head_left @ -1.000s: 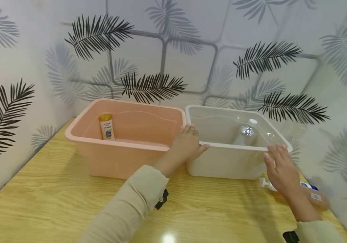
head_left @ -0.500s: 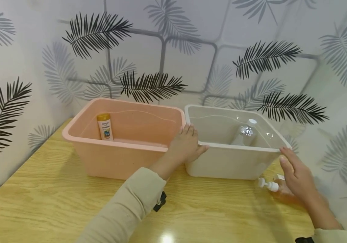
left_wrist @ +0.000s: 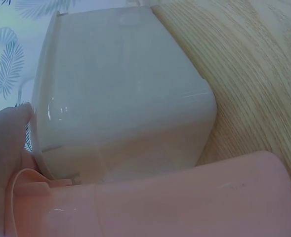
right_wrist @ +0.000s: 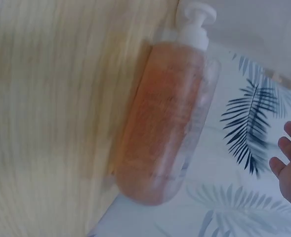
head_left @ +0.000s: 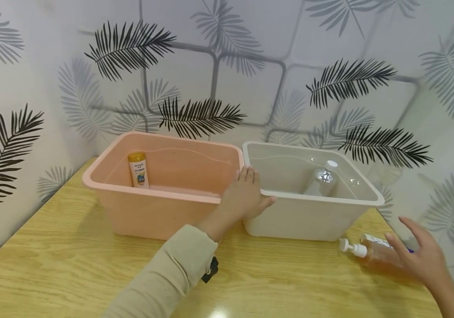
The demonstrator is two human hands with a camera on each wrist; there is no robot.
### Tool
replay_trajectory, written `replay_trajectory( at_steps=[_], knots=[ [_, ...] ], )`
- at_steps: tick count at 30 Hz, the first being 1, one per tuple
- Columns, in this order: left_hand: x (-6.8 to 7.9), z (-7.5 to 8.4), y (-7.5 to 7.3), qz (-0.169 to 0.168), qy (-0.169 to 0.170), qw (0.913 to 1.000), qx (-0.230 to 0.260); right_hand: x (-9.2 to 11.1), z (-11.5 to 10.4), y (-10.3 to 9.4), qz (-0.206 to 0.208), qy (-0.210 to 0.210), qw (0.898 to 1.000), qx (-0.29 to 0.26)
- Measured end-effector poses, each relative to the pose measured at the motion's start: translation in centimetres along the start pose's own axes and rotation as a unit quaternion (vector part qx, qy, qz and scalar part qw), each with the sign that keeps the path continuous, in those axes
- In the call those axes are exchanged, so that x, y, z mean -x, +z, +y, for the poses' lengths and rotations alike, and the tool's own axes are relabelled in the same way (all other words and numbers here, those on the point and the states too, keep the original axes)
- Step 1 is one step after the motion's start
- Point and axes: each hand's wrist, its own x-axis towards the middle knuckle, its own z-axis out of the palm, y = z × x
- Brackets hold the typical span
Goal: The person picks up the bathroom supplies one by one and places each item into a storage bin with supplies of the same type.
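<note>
1. A person's left hand rests palm down where the rims of a pink bin and a white bin meet, fingers laid out straight, thumb pointing toward the white bin's front
2. The right hand, fingers spread and grasping nothing, hovers beside an amber pump bottle, with a gap between them in the right wrist view
3. The pump bottle lies on its side on the wood-grain table, its white pump head aimed at the near right corner of the white bin
4. Just behind it lies a white container with a blue end, partly hidden by the hand and the bottle
5. Inside the pink bin, a white bottle with a yellow cap leans at the left; in the white bin, a clear bottle with a white cap tilts toward the right end
6. A beige sleeve covers the left forearm; behind the bins rises a pale wall patterned with dark and grey fronds
</note>
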Motion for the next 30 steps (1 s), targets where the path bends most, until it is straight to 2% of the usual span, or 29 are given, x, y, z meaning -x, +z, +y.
replay_trajectory(
  at_steps=[3,7,12,14,21,22,24,30],
  knots=[
    [0.0,0.1,0.1,0.006,-0.002,1.0000,0.000,0.4,1.3,-0.5,-0.043,0.037,0.998,0.008],
    [0.1,0.1,0.0,0.010,-0.002,0.9999,0.001,0.9,2.9,-1.0,-0.091,0.095,0.991,0.028],
    [0.2,0.1,-0.2,0.012,0.002,0.9999,0.003,1.4,4.9,-1.4,-0.111,0.116,0.984,0.074],
    [0.2,0.1,-0.3,0.013,0.003,0.9999,0.001,1.5,5.7,-1.6,-0.132,0.129,0.979,0.087],
    [0.6,0.3,-0.2,0.014,0.003,0.9999,-0.004,1.8,7.7,-2.4,-0.260,0.218,0.936,0.096],
    [0.6,0.3,-0.3,0.014,0.003,0.9999,-0.004,1.8,7.9,-2.4,-0.271,0.224,0.932,0.093],
    [0.5,0.3,-0.3,0.017,0.005,0.9998,-0.011,1.7,8.3,-2.5,-0.281,0.223,0.929,0.089],
    [0.4,0.3,-0.4,0.022,0.003,0.9997,-0.008,1.5,8.8,-2.8,-0.299,0.204,0.927,0.095]
  ],
)
